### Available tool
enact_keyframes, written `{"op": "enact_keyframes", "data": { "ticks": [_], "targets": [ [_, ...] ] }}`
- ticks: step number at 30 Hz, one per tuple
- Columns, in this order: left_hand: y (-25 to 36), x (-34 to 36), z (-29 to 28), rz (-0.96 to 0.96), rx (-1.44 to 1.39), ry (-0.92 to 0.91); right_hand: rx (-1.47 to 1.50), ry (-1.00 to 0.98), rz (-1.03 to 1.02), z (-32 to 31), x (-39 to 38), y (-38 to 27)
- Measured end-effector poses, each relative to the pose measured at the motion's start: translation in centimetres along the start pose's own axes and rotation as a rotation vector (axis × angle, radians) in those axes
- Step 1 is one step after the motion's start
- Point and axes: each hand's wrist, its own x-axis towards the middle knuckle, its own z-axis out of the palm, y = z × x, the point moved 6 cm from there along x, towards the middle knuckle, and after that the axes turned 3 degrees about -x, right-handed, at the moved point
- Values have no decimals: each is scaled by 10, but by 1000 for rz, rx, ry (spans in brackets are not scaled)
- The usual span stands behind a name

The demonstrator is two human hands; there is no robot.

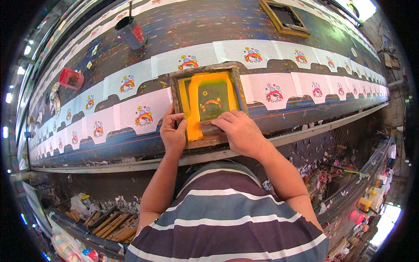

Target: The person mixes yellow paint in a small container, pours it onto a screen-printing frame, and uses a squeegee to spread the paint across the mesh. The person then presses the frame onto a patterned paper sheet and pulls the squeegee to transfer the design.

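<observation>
A wooden screen printing frame (241, 94) lies on the long table in front of me, over the near row of fabric pieces. Yellow ink (194, 98) is spread thick inside it, around a mesh showing a rainbow and flower design. At the frame's lower left side, my left hand (173, 134) grips the rail with its thumb and fingers. My right hand (240, 131) is closed on a squeegee (208, 128) at the near end of the mesh. The fingers cover part of the squeegee.
Rows of white and pink fabric pieces (274, 91) with printed cartoon designs run along the table. Farther back stand a grey ink bucket (132, 34) with a stick, a red cup (71, 79) and another wooden frame (283, 29). Wood pieces (111, 225) and scraps lie below the table edge.
</observation>
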Motion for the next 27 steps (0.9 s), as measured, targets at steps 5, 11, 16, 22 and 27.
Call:
{"op": "enact_keyframes", "data": {
  "ticks": [5,11,16,22,27],
  "targets": [
    [2,-1,4,-54,-38,34,-7,7,-10,5,-15,-12],
    [13,1,5,-9,49,-39,-87,130,-25,24,1,1],
    [10,4,3,42,203,-46,-137,91,3,24,57,47],
    [4,5,1,79,207,-38,-159,135,39,11,108,78],
    [2,4,1,65,198,-18,-177,123,35,24,89,72]
  ]
}}
